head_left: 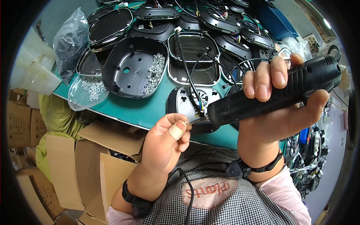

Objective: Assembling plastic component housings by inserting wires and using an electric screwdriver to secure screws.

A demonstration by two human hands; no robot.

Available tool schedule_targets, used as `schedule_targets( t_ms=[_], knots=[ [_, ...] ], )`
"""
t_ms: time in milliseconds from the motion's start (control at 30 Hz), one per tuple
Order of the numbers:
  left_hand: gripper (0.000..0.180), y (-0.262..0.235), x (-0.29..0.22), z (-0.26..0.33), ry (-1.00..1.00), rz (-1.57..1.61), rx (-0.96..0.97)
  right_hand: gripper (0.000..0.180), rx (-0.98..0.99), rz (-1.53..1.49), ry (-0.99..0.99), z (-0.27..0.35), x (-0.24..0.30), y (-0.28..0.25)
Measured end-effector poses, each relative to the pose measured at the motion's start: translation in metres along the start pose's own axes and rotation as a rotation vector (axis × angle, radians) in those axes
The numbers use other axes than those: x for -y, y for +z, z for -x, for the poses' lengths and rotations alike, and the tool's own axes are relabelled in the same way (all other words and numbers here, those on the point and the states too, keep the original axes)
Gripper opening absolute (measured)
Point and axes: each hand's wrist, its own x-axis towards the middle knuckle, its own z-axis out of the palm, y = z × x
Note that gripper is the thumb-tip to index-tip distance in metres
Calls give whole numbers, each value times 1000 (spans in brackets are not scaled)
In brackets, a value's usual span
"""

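My right hand (275,88) is wrapped around a black electric screwdriver (258,93), held level above the bench edge. Its thin metal bit (199,120) points left. At the bit's tip, my left hand (170,131) is closed in a pinch on a small screw (186,122), mostly hidden by the fingers. A tan bandage (176,132) wraps one digit of that hand. Behind the bit lies a black housing with a pale inner plate (189,99) and wires, partly covered by the screwdriver. A black tray-like shell (125,71) beyond my left hand holds many loose screws (155,73).
Black covers (193,47) with cables crowd the back of the green bench (129,110). A clear bag of screws (88,93) lies at its left edge. Open cardboard boxes (88,161) stand below left. A blue bin (277,20) sits far right, with assorted parts (309,157) nearer.
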Motion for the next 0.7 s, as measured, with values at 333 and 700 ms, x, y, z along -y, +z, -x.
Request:
schedule_targets(
  t_ms=[333,700],
  knots=[
    [9,0,5,0,-20,76,87,64,35,2,20,0,-5,-5],
    [34,0,-12,-3,187,-259,-4,66,86,8,67,-15,-10,-3]
  ],
)
